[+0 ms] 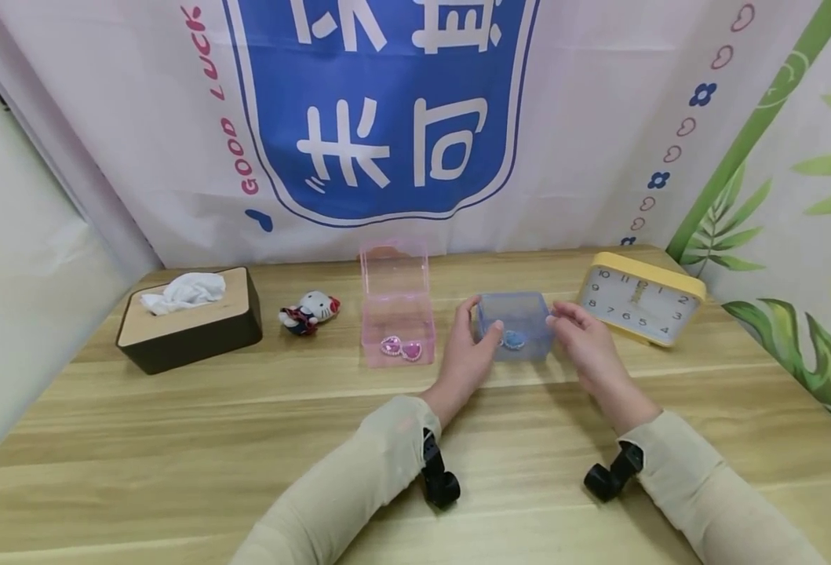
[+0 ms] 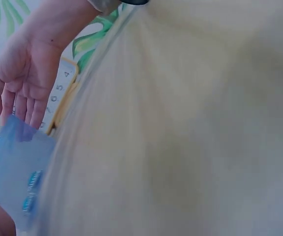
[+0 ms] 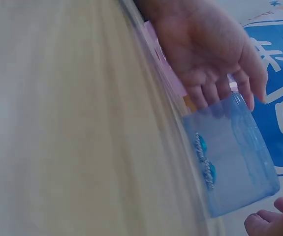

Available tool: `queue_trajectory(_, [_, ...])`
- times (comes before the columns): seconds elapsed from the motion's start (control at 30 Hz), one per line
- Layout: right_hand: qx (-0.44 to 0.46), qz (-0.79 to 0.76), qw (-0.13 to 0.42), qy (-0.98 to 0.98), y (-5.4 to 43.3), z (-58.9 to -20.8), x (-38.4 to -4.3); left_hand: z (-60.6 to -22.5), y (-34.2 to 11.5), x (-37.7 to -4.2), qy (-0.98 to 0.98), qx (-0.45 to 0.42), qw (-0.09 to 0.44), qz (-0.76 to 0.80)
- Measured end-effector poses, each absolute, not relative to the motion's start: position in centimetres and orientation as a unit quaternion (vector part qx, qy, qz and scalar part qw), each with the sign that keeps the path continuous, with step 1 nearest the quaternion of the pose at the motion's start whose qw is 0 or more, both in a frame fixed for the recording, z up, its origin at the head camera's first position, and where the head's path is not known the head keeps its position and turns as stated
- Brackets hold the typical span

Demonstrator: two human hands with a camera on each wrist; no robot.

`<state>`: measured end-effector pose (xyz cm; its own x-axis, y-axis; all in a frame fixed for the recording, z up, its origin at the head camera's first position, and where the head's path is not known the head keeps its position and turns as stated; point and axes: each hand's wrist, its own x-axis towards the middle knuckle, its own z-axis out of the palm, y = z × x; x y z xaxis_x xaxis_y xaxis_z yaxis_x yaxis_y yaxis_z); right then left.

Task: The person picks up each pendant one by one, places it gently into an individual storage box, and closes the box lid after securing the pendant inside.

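A clear blue plastic box (image 1: 521, 314) stands on the table with its lid down. Inside it lies a blue gem ornament (image 1: 512, 340) with a beaded edge, also visible in the right wrist view. My left hand (image 1: 466, 353) grips the box's left side, thumb at the front and fingers toward the back. At the right side, my right hand (image 1: 588, 345) has its fingertips close by the rim. In the left wrist view the fingers (image 2: 35, 105) of that hand extend down behind the box. Left of the box, a clear pink box (image 1: 397, 322) has its lid raised, holding a pink gem ornament (image 1: 401, 348).
A yellow-framed clock (image 1: 641, 298) leans to the right, just behind my right hand. Farther left are a small plush cat (image 1: 311, 311) and a tissue box (image 1: 192, 318). A printed cloth (image 1: 563, 157) hangs along the table's back edge.
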<state>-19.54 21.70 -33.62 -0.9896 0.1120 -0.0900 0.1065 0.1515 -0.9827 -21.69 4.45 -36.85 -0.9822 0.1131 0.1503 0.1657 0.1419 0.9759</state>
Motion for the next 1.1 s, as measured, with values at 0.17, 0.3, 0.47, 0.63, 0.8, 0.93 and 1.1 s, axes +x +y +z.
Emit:
queue_trajectory(0.17, [-0.051,0.647,0.041,-0.76,21.3,-32.4,-20.0,-35.7,2.8,-21.9,-0.728,-0.145,0.028,-0.67])
queue_trajectory(0.3, [-0.034,0.642,0.056,-0.764,20.5,-31.6,-20.4,-34.8,0.8,-21.9,-0.723,-0.18,0.035,-0.666])
queue_trajectory(0.47, [-0.018,0.633,0.06,-0.772,19.4,-30.8,-21.0,-33.6,-1.9,-21.5,-0.732,-0.19,0.031,-0.654])
queue_trajectory(0.63, [0.0,0.64,0.061,-0.766,18.0,-30.0,-22.0,-32.8,-4.4,-21.3,-0.734,-0.189,0.034,-0.652])
queue_trajectory(0.8, [0.015,0.648,0.053,-0.76,16.4,-29.5,-23.2,-32.5,-6.5,-21.5,-0.748,-0.176,0.043,-0.639])
queue_trajectory(0.93, [0.029,0.652,0.059,-0.756,14.6,-29.5,-23.9,-32.6,-8.1,-21.4,-0.756,-0.161,0.046,-0.633])
queue_trajectory(1.1, [0.052,0.645,0.056,-0.76,12.5,-29.8,-24.4,-33.2,-9.7,-21.1,-0.757,-0.138,0.054,-0.636])
